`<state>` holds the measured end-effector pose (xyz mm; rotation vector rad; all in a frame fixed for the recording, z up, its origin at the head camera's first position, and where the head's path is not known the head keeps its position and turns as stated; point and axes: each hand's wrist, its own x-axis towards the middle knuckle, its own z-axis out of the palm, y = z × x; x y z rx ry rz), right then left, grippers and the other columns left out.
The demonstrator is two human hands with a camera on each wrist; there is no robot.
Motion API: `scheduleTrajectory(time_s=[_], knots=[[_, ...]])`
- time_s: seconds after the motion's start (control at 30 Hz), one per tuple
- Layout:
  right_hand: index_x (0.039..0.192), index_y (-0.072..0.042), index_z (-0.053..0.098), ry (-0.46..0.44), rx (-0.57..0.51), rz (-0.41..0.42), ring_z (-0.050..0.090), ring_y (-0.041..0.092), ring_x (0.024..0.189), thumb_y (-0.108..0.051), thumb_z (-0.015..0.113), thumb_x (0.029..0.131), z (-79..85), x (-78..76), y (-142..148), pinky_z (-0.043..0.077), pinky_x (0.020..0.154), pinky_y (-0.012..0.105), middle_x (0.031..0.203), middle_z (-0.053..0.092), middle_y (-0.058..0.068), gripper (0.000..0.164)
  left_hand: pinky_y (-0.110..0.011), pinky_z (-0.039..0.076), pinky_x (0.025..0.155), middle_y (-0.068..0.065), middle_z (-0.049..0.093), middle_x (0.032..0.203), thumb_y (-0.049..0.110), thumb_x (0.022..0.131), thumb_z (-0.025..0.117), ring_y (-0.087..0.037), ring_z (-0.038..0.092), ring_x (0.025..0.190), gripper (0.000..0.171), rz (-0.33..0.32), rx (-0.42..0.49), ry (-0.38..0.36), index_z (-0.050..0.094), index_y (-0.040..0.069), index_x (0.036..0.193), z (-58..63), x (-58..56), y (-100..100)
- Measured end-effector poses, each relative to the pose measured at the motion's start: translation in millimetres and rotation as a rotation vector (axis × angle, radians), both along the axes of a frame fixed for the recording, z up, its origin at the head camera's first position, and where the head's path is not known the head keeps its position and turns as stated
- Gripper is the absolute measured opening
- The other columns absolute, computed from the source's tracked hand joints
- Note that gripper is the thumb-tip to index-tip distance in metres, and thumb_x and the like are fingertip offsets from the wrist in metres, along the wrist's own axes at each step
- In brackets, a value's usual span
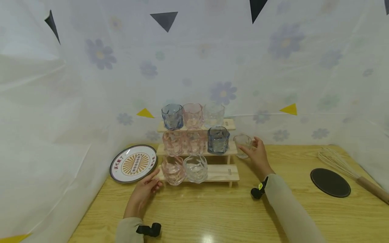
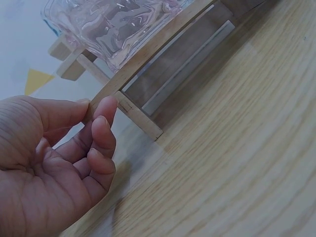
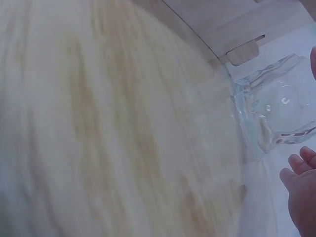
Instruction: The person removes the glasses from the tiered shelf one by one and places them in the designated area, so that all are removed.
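My left hand (image 1: 144,189) pinches the left end of the lowest shelf of a three-tier wooden rack (image 1: 223,172); thumb and fingertips meet its edge in the left wrist view. To the right of the rack, my right hand (image 1: 257,156) holds a clear glass (image 1: 242,156) between thumb and fingers. The bottom tier bears a pink glass (image 1: 173,171) and a clear glass (image 1: 196,168). Two pink glasses (image 1: 173,142) and a dark blue glass (image 1: 218,141) stand on the middle tier. Up top are a blue glass (image 1: 172,116), a pink glass (image 1: 193,115) and a clear glass (image 1: 214,115).
A patterned round plate (image 1: 133,164) stands tilted left of the rack. On the right of the wooden table (image 1: 197,212) lie a black round mat (image 1: 330,182) and a whisk (image 1: 349,168) with a wooden handle. A flower-print sheet (image 1: 188,67) hangs behind.
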<state>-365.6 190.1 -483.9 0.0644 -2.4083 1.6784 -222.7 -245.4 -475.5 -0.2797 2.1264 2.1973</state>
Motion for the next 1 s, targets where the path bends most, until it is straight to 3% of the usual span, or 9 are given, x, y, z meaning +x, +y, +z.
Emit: scheduleTrajectory(time_s=[0.23, 0.47, 0.7, 0.83, 1.0], knots=[[0.146, 0.004, 0.020, 0.133, 0.077, -0.020, 0.033, 0.043, 0.127, -0.028, 0.074, 0.083, 13.5, 13.2, 12, 0.027, 0.105, 0.054, 0.140, 0.031, 0.027, 0.089, -0.018, 0.041, 0.056, 0.003, 0.066, 0.071, 0.005, 0.097, 0.049, -0.006, 0.055, 0.063, 0.047, -0.016, 0.000, 0.000, 0.041, 0.008, 0.143, 0.0, -1.9, 1], [0.144, 0.005, 0.026, 0.199, 0.089, -0.001, 0.038, 0.042, 0.120, -0.029, 0.075, 0.082, 19.4, 29.8, 21, 0.030, 0.103, 0.054, 0.135, 0.035, 0.027, 0.085, -0.018, 0.041, 0.057, 0.003, 0.066, 0.072, 0.005, 0.097, 0.050, -0.005, 0.054, 0.063, 0.047, -0.016, 0.001, 0.002, 0.040, 0.007, 0.143, 2.1, -0.4, 1], [0.141, 0.005, 0.031, 0.252, 0.113, 0.052, 0.042, 0.038, 0.113, -0.018, 0.075, 0.082, 23.7, 56.6, 17, 0.034, 0.099, 0.052, 0.128, 0.039, 0.025, 0.077, -0.018, 0.040, 0.056, 0.003, 0.066, 0.071, 0.004, 0.097, 0.050, -0.005, 0.054, 0.062, 0.047, -0.012, 0.015, -0.001, 0.040, 0.006, 0.143, 5.5, 2.3, 1], [0.138, 0.006, 0.036, 0.293, 0.105, 0.109, 0.044, 0.034, 0.109, -0.006, 0.074, 0.081, 30.3, 78.3, 5, 0.039, 0.096, 0.044, 0.125, 0.042, 0.024, 0.070, -0.018, 0.040, 0.056, 0.003, 0.066, 0.071, 0.004, 0.097, 0.050, -0.005, 0.054, 0.062, 0.047, -0.010, 0.023, -0.005, 0.040, 0.006, 0.143, 5.8, 2.7, 1], [0.132, 0.013, 0.040, 0.400, 0.076, 0.208, 0.048, 0.026, 0.101, 0.012, 0.073, 0.074, 49.1, 113.1, -20, 0.046, 0.088, 0.024, 0.117, 0.045, 0.025, 0.066, -0.018, 0.040, 0.056, 0.004, 0.066, 0.071, 0.005, 0.097, 0.049, -0.004, 0.054, 0.062, 0.047, -0.013, 0.016, -0.005, 0.040, 0.006, 0.143, 6.5, 2.2, 3]])
